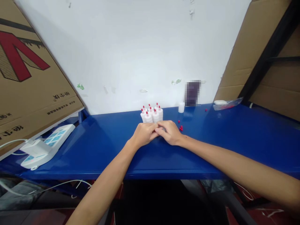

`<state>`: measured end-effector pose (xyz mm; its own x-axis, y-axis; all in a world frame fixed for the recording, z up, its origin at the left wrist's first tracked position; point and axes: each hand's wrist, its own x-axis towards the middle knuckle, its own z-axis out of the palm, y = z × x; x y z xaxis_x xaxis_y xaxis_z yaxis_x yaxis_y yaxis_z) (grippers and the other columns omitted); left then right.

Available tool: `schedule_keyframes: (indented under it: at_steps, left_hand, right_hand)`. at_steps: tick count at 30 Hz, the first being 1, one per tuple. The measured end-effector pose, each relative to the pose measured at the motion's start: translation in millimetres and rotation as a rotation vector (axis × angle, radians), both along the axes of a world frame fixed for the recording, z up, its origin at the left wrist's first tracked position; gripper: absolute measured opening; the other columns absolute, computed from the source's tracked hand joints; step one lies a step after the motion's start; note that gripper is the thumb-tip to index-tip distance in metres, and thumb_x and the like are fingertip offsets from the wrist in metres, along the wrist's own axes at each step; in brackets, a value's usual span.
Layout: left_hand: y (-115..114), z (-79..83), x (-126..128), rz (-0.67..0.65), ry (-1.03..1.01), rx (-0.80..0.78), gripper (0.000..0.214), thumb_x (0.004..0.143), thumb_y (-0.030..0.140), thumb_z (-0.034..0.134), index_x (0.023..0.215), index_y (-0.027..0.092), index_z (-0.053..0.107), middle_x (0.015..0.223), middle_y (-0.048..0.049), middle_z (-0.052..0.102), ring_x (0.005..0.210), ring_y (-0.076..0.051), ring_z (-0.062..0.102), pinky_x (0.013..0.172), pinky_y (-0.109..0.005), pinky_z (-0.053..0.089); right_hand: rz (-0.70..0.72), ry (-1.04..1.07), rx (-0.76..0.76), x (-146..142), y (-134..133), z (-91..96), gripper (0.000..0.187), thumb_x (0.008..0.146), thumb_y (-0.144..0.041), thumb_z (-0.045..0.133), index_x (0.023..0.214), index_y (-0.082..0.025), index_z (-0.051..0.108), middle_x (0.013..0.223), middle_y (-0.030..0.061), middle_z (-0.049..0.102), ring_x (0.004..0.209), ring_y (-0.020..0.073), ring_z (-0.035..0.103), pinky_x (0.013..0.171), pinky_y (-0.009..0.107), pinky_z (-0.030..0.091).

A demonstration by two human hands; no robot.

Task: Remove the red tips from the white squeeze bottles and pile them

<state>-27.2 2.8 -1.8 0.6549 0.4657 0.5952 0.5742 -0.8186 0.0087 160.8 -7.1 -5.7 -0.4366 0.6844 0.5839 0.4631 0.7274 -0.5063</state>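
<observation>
My left hand (145,133) and my right hand (170,132) meet over the table, their fingertips touching. Both are closed, fingers curled inward, and whatever may be between them is hidden. Just behind them stands a tight cluster of white squeeze bottles (148,118) with narrow nozzles and red tips. The hands cover the lower front of this group. Several small red caps (181,128) lie to the right of my right hand. Farther back, a white container (181,107) stands upright by the wall.
A white power strip (58,135) with a plugged-in adapter lies on the left of the blue table (98,147). At the back right is a clear plastic bag (228,104) with red pieces, near a lone red cap (206,110). Cardboard (35,93) flanks the left side.
</observation>
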Motion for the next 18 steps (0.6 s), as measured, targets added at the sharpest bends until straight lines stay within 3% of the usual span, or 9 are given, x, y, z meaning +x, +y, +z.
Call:
schedule_keyframes:
  at_steps: [6,13,18]
  left_hand:
    - [2.7,-3.0,0.6,-0.005,0.019,-0.013,0.026,0.099,0.029,0.051,0.077,0.017,0.059,0.071,-0.0032,0.068,0.062,-0.015,0.059,0.058,-0.025,0.035]
    - [1.5,-2.4,1.0,0.02,0.027,-0.142,0.021,0.098,0.028,0.053,0.084,0.017,0.064,0.079,-0.0047,0.072,0.068,-0.016,0.064,0.062,-0.025,0.04]
    - [1.4,-2.9,2.2,0.016,0.02,-0.135,0.017,0.097,0.026,0.054,0.089,0.016,0.065,0.08,-0.0047,0.073,0.068,-0.017,0.064,0.061,-0.025,0.04]
  right_hand:
    - [-0.034,-0.014,-0.033,-1.5,0.1,2.1,0.025,0.084,-0.037,0.046,0.063,-0.022,0.043,0.058,0.0003,0.052,0.057,0.0156,0.045,0.061,0.03,0.027]
    - [-0.104,-0.076,-0.118,-5.0,-3.0,8.0,0.026,0.081,-0.035,0.044,0.062,-0.021,0.054,0.059,0.0032,0.06,0.058,0.0174,0.051,0.061,0.031,0.029]
    - [-0.125,-0.095,-0.139,-5.5,-2.3,9.3,0.028,0.08,-0.035,0.044,0.062,-0.021,0.058,0.061,0.005,0.063,0.059,0.0184,0.054,0.062,0.031,0.032]
